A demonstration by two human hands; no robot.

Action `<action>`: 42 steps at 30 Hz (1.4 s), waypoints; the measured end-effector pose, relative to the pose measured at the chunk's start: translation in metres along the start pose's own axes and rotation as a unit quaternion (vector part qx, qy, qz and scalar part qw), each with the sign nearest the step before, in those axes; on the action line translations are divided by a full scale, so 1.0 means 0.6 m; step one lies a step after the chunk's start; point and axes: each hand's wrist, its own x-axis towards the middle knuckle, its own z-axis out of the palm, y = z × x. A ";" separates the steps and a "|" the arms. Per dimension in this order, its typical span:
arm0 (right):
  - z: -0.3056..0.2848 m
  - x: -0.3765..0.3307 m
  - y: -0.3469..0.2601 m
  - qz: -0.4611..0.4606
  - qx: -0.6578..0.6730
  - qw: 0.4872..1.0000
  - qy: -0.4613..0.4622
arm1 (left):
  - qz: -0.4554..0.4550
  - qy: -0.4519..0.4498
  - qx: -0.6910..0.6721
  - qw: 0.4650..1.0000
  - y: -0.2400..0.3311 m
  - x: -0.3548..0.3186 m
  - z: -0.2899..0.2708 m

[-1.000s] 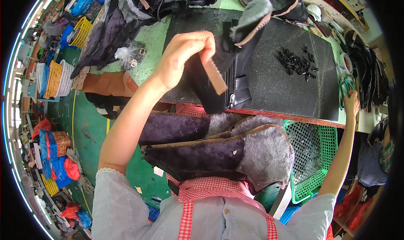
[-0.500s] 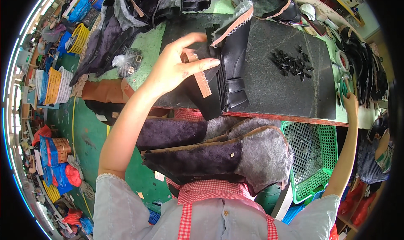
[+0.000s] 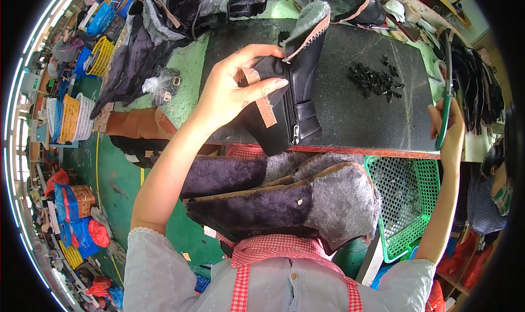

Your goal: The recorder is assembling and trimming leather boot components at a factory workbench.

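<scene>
The workpiece is a black boot (image 3: 307, 85) with grey fur lining, positioned over the near middle of a black work board (image 3: 377, 127), which lies on the light green counter (image 3: 188, 74). Its folded-over upper end shows the fur and a tan edge with zigzag stitching. A zipper (image 3: 291, 101) runs along the side facing the wearer, with its metal pull at the lower end. The left hand (image 3: 225, 90) grips the boot at the zipper side, thumb on the near face and index finger arched over toward the upper end; a tan strip (image 3: 265, 107) with a jagged edge hangs beneath the thumb. The right hand (image 3: 449, 127) is closed around green-handled scissors (image 3: 445, 121), held upright in the view beside the right edge of the board, well apart from the boot. A heap of small black parts (image 3: 377, 80) lies on the board between the boot and the right hand. To the left on the counter are a clear plastic bundle (image 3: 156, 85) and a stack of fur-lined pieces (image 3: 161, 30). Below the counter edge, further fur-lined boots (image 3: 339, 202) lie across the lap, above a red gingham apron (image 3: 279, 247); a green perforated basket (image 3: 409, 240) stands to their right.
</scene>
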 end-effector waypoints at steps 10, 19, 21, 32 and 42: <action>0.097 -0.065 -0.133 -0.051 0.009 0.962 -0.268 | 0.039 -0.018 0.032 0.999 0.012 0.012 -0.006; 0.138 -0.068 -0.161 -0.117 -0.052 0.940 -0.316 | -0.131 -0.013 0.108 0.985 0.031 0.016 -0.010; 0.146 -0.067 -0.162 -0.109 -0.038 0.948 -0.297 | -0.119 -0.027 0.094 0.988 0.031 0.017 -0.011; 0.161 -0.049 -0.150 -0.003 0.023 0.956 -0.292 | -0.023 -0.051 0.022 0.998 0.008 0.020 -0.006; 0.146 -0.046 -0.155 -0.181 0.003 0.942 -0.284 | -0.065 -0.014 -0.058 0.996 0.066 0.021 -0.039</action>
